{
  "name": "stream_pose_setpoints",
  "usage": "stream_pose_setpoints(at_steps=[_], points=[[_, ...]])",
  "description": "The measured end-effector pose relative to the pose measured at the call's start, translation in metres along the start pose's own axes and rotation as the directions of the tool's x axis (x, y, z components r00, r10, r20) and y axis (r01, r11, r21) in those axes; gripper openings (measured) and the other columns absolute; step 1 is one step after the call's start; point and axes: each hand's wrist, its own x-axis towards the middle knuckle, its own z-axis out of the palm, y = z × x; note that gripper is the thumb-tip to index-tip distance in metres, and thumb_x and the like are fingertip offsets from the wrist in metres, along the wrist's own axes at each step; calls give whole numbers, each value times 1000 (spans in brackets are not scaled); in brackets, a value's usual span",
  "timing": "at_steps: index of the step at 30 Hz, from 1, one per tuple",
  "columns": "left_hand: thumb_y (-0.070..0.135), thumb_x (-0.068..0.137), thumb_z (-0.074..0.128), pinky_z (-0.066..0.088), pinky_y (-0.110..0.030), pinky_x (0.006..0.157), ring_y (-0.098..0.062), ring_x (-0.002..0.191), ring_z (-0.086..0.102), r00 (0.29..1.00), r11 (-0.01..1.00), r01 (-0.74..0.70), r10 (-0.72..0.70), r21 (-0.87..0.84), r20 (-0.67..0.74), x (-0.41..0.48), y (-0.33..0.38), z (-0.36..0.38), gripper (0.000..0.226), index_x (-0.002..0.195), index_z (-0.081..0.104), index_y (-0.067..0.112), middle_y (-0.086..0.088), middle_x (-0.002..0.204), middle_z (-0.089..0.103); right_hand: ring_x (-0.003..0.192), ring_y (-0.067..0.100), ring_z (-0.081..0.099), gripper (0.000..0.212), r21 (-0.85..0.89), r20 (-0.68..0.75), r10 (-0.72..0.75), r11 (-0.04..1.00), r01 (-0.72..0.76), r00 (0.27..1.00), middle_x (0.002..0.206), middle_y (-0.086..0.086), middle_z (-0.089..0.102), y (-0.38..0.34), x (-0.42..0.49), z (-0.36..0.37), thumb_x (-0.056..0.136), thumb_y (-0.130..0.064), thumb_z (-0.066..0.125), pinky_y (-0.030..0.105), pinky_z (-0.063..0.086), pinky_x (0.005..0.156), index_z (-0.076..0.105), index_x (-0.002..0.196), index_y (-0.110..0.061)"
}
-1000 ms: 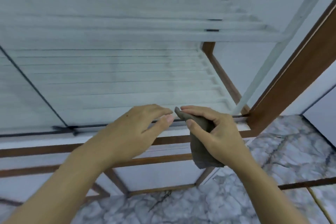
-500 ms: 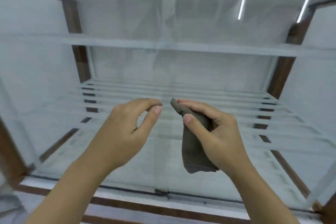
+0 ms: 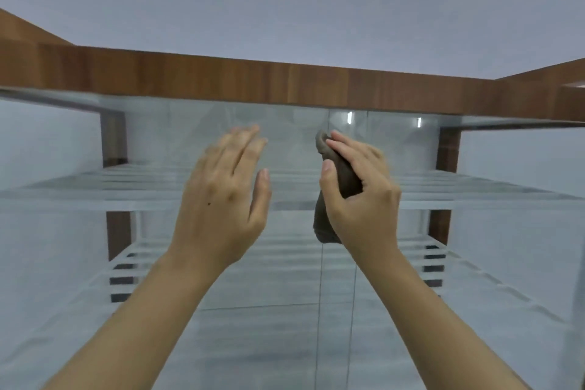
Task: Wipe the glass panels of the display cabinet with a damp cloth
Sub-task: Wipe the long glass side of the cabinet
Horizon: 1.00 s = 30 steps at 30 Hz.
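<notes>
Pale wall [image 3: 285, 3] fills the top of my head view, and under it runs the wooden top rail [image 3: 285, 82] of the display cabinet [image 3: 443, 152], with its front glass panel [image 3: 253, 342] and glass shelves [image 3: 110, 191]. My right hand [image 3: 364, 196] pinches the brown cloth [image 3: 342, 177] in a tight bunch near the top of the glass; I cannot tell if it touches. My left hand [image 3: 221, 199] is flat, fingers straight and close together, holding nothing. Bunched like that, the cloth may wipe only a thin stripe, and my bare left hand may leave finger marks. Half a second ago I looked lower and my left fingers were curled.
</notes>
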Motion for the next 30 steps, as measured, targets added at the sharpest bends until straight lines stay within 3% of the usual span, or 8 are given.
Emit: stream_pose_setpoints(at_steps=[4,8,11,15,18,23,28,30], points=[[26,105,37,25,-52,124,-30,153,28,999,997,24,-21,78,-44,-10,-18,20,51,150,45,2,-14,162,37,122,27,59,30,-88,-111,-41,996,31,993,129,5,68,17,7,18,95,-12,64,20,42,108,70,122,-2],[27,107,35,14,-51,128,-28,158,14,998,990,5,5,140,-70,-14,-33,40,56,159,30,5,-10,169,21,125,30,54,31,-166,-142,-154,978,130,978,130,15,66,28,22,40,98,-11,60,37,46,109,67,124,4],[28,108,34,13,-52,128,-28,158,12,995,986,-22,38,165,-96,-16,-41,49,57,160,25,6,-10,170,18,132,32,47,39,-267,25,-286,921,282,958,136,20,61,27,15,56,104,-15,48,45,41,114,62,133,7],[28,108,33,13,-53,128,-28,158,12,992,984,-22,44,176,-119,-17,-43,54,57,160,26,5,-11,170,19,144,35,37,50,-350,357,-411,774,528,839,154,17,43,45,-30,37,105,-19,34,52,39,115,48,148,4],[28,108,32,12,-53,128,-29,158,12,990,983,-15,40,184,-136,-18,-41,55,58,160,26,5,-11,170,19,143,36,37,51,-443,283,-366,770,459,887,154,15,37,59,-27,22,103,-16,39,51,38,116,43,150,2],[27,107,34,11,-50,128,-29,158,12,989,983,-22,48,184,-137,-18,-43,54,58,160,26,5,-11,170,19,139,38,39,49,-460,-48,-157,880,118,986,148,24,48,28,9,58,100,-9,45,51,35,117,48,146,7],[27,107,35,11,-50,128,-28,158,12,988,984,-26,52,174,-143,-18,-45,54,58,159,28,4,-11,169,20,148,33,32,54,-388,347,-358,786,480,867,157,14,36,40,-61,43,99,-17,45,50,34,119,40,151,-7],[26,107,35,10,-50,129,-28,158,12,987,985,-19,45,171,-152,-18,-44,55,58,160,28,4,-10,170,20,145,34,36,50,-395,308,-340,804,445,888,155,13,38,55,-53,25,100,-16,44,49,34,119,42,149,-7]])
